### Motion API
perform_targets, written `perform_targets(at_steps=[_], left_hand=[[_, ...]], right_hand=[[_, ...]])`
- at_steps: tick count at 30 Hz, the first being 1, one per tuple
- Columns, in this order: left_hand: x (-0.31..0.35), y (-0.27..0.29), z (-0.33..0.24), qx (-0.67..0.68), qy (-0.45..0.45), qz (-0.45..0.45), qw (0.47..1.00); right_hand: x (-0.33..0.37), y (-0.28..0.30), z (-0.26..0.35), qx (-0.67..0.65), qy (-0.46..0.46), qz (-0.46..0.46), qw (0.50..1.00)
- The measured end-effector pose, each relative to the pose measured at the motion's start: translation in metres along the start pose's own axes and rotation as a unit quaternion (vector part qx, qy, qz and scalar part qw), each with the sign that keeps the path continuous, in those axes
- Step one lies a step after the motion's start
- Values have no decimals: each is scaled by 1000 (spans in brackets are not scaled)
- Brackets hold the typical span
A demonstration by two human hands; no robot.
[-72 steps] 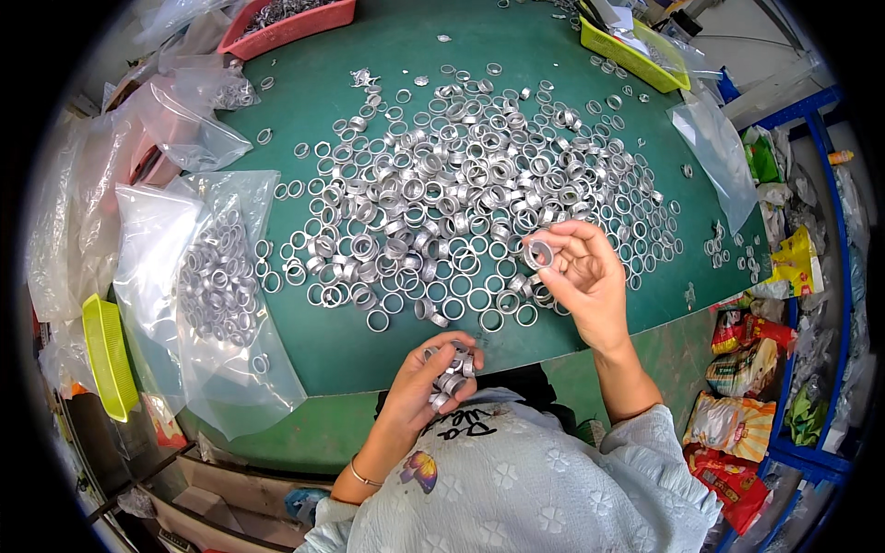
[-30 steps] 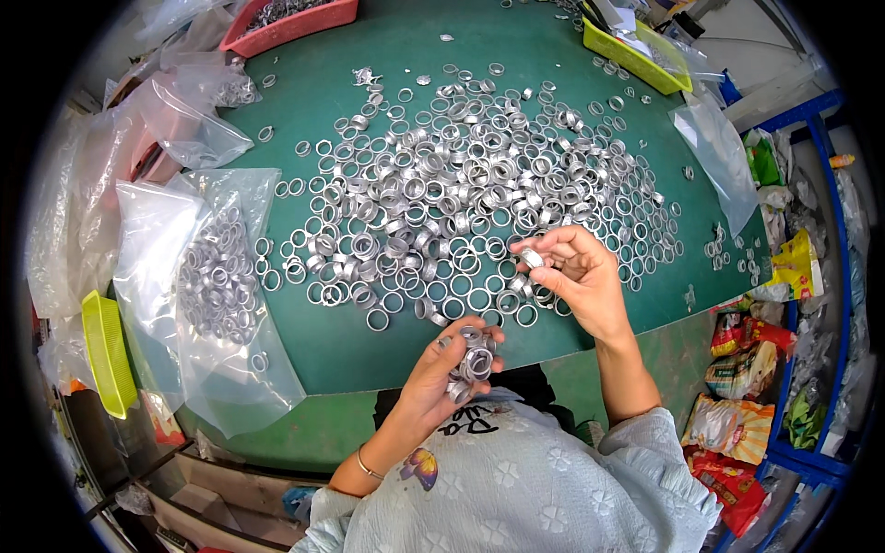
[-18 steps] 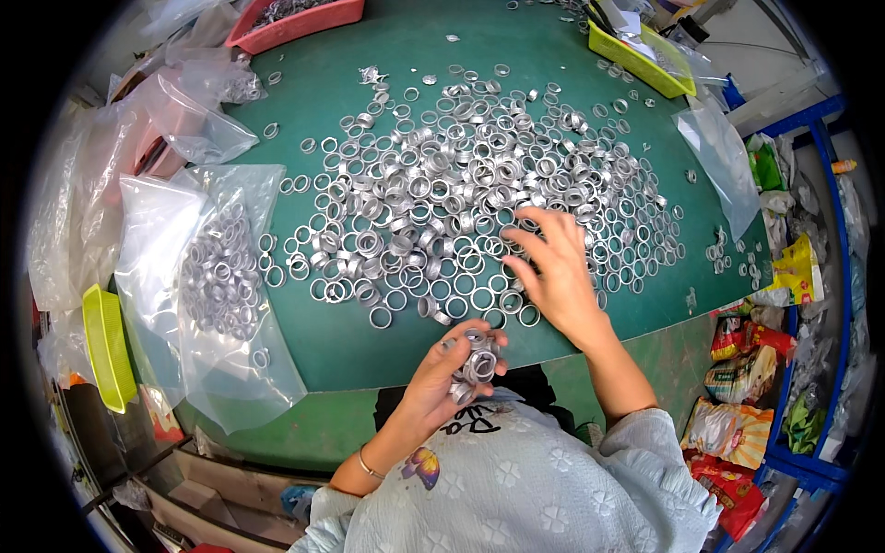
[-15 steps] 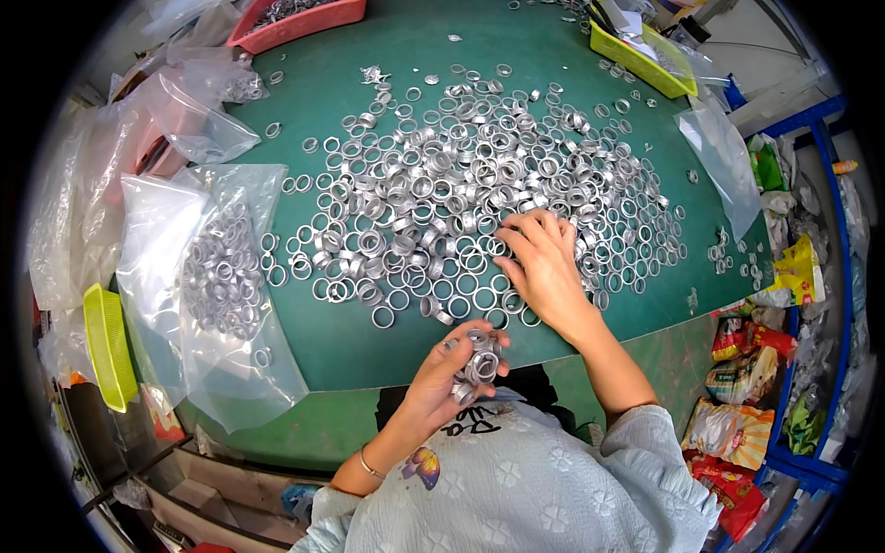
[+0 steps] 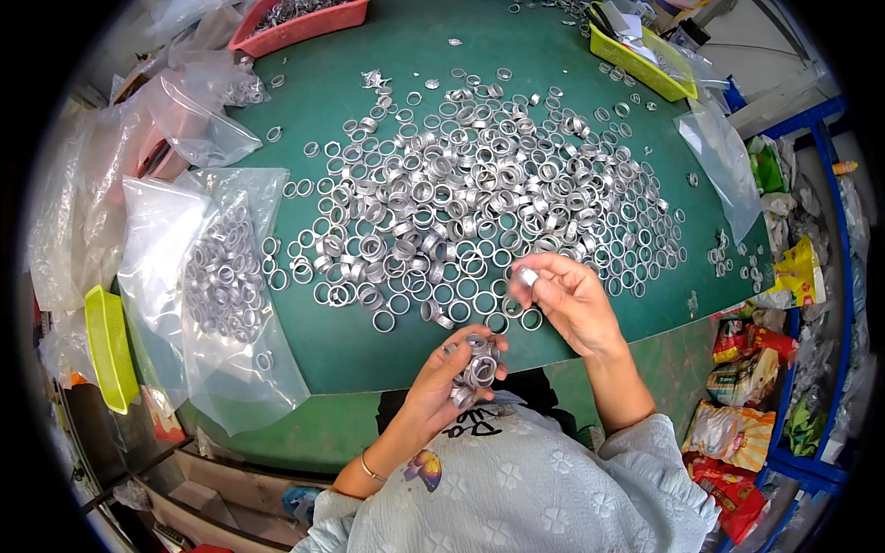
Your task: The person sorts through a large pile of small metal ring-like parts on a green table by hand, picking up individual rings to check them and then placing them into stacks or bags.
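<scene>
Several silvery metal rings [image 5: 480,370] are cupped in my left hand [image 5: 437,376], its fingers curled round them just off the table's near edge. My right hand [image 5: 577,300] is raised over the near side of the ring pile, pinching one metal ring [image 5: 527,276] between thumb and fingers; the fingertips are a little blurred. A wide heap of loose metal rings [image 5: 433,194] covers the middle of the green table [image 5: 387,46], some lying flat, some on edge. On the left lies a clear plastic bag [image 5: 277,369] with a batch of rings [image 5: 226,276] in or on it.
A red tray [image 5: 304,23] with small metal parts stands at the far left, a yellow-green basket [image 5: 641,64] at the far right. Crumpled plastic bags [image 5: 83,203] and a lime basket [image 5: 111,348] line the left side. A blue shelf rack [image 5: 802,369] with packets stands right.
My right hand has lifted off the pile toward me and now pinches a ring. The left hand stays almost in place with its handful of rings.
</scene>
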State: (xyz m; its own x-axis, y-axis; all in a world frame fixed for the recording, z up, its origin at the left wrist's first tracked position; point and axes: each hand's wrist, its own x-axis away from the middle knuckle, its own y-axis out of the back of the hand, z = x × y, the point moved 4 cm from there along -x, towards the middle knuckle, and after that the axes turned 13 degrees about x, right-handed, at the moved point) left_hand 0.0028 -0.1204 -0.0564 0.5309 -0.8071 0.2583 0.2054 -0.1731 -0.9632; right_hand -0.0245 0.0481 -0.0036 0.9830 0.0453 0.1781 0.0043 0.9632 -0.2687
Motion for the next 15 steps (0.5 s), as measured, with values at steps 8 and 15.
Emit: perform_targets(at_steps=[8,15], left_hand=[[2,-1,0,6,-4,-3,1000],[3,3,1,-1,-9,-9,1000]], right_hand=[[6,-3,-1,172,49,-57,982],[8,-21,13,576,238,-172,763]])
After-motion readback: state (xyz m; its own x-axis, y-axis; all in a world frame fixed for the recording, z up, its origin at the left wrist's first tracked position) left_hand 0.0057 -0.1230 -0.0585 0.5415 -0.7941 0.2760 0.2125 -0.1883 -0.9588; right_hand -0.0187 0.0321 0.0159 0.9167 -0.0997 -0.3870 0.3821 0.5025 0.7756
